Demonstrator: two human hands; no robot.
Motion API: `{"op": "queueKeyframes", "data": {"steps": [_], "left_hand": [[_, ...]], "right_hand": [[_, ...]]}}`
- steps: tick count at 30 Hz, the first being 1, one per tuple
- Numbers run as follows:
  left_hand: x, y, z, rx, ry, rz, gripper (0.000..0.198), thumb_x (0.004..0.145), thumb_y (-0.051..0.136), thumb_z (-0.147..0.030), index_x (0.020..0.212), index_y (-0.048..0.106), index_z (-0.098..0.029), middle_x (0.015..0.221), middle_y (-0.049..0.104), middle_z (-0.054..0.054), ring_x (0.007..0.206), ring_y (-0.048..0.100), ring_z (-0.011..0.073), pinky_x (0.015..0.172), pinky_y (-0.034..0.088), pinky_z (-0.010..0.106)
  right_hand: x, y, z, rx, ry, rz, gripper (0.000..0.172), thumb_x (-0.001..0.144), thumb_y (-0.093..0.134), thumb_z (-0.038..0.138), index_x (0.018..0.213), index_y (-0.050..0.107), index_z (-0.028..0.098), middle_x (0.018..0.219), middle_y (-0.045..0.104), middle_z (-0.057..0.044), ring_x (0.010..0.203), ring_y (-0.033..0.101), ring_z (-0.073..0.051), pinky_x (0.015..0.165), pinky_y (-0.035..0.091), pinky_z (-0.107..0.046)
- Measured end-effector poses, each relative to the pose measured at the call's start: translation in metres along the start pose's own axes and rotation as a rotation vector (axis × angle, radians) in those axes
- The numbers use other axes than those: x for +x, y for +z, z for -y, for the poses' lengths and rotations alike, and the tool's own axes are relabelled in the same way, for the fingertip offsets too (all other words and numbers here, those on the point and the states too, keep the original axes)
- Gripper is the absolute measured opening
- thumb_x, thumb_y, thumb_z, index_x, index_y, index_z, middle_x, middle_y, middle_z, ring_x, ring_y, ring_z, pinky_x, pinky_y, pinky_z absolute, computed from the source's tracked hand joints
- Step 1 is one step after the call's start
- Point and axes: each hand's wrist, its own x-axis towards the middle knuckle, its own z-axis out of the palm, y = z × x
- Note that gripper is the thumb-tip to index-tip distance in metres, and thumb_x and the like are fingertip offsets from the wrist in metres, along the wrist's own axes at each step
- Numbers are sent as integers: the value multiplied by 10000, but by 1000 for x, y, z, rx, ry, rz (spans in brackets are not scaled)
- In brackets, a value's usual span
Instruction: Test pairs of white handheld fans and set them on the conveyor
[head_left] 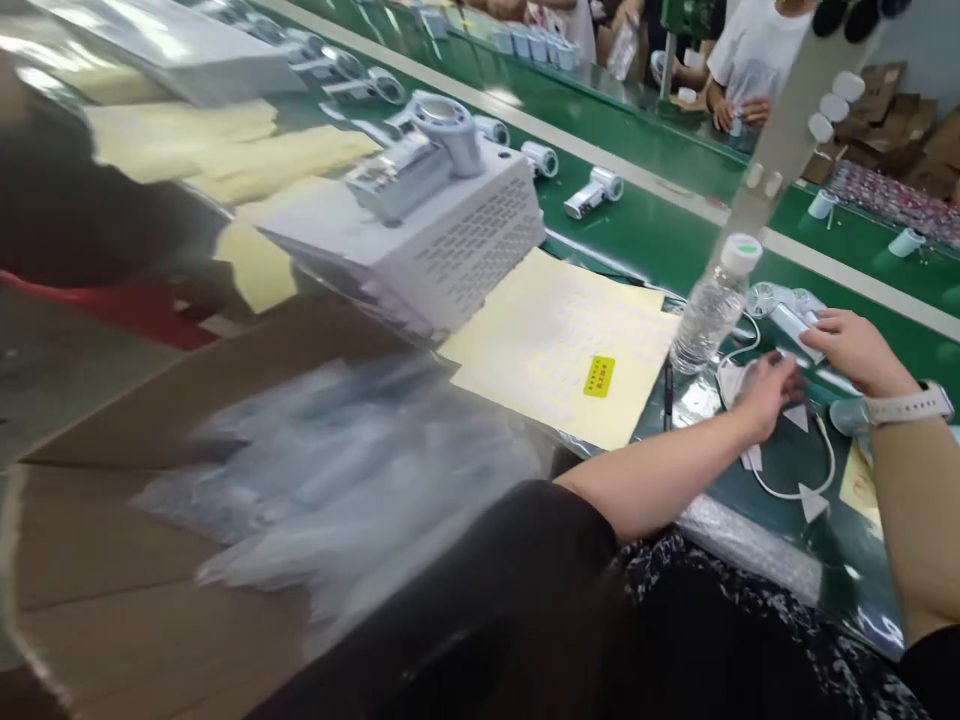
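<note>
Two bare hands work at the green belt desk [652, 200]: the left hand's [766, 393] fingers curve over a thin white coiled cable [814, 470], grip unclear; the right hand's [855, 350] fingers lie open on a white plastic hair dryer [795, 325] near that cable.

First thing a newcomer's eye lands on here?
The white perforated casing at top centre, topped by a silver dryer-shaped device, beside a cream label sheet with a yellow tag. Clear plastic bags fill the lower left. At right, the left hand and right hand work on a green conveyor belt.
</note>
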Motion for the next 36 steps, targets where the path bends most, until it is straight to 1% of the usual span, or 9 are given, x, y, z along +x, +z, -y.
{"op": "queueKeyframes", "data": {"steps": [5,11,15,18,21,23,25,29,36], "left_hand": [[-5,-10,-9,-840,-154,22,354,1191,614,-549,1184,709,-208,1054,829,63,1050,824,210,1068,668,359],[-3,-35,-17,-830,-313,149,554,1163,650,-666,1031,777,-144,845,808,59,773,753,186,968,669,400],[-5,-41,-17,-731,-332,156,658,1182,543,-728,1131,811,-129,892,858,105,799,795,218,968,691,428],[-10,-43,-16,-696,-323,168,725,1154,534,-799,1155,819,-133,979,887,144,934,856,270,1035,708,483],[-16,-47,-19,-710,-284,143,727,1214,397,-744,1072,787,-148,1005,884,146,1050,876,273,1051,711,460],[-18,-50,-23,-735,-226,112,743,1228,335,-739,1040,760,-159,1032,876,138,1091,873,263,1040,712,439],[-20,-53,-27,-763,-137,86,772,1192,360,-823,1024,734,-169,1096,867,140,1172,864,276,1064,711,455],[-25,-53,-33,-744,-17,29,806,1105,431,-952,926,646,-196,1167,843,149,1324,829,308,1107,707,481],[-30,-45,-34,-756,-29,74,853,1095,389,-982,870,632,-195,1213,853,142,1241,844,261,1019,712,418]], "right_hand": [[-109,-6,-9,-105,-111,55,516,939,850,547,1308,893,190,1856,523,-224,1695,545,-521,1403,491,-660],[-136,9,-32,109,-80,-136,445,1177,461,450,1279,838,237,1537,795,-207,1512,724,-432,1266,614,-719],[-129,33,-34,-150,-134,-182,285,1060,590,238,1113,861,166,1789,598,-266,1833,317,-540,1463,293,-845],[-135,43,-23,-238,-148,-133,336,1071,516,164,1061,852,153,1805,582,-274,1852,281,-531,1475,276,-828],[-148,43,-15,-68,-101,-65,292,1081,531,212,1033,818,191,1557,759,-282,1652,582,-509,1374,468,-769],[-156,39,-13,92,-42,23,239,1094,588,326,1025,800,242,1193,867,-204,1230,810,-427,1125,662,-652],[-162,34,-11,319,38,173,291,1082,677,519,1055,815,264,908,842,-112,864,799,-333,870,694,-521],[-166,30,3,787,186,415,715,843,882,914,1033,865,225,744,746,-49,734,706,-253,729,606,-404],[-175,32,30,874,207,227,768,745,902,1016,820,797,259,725,725,-26,703,664,-213,720,567,-370]]}}
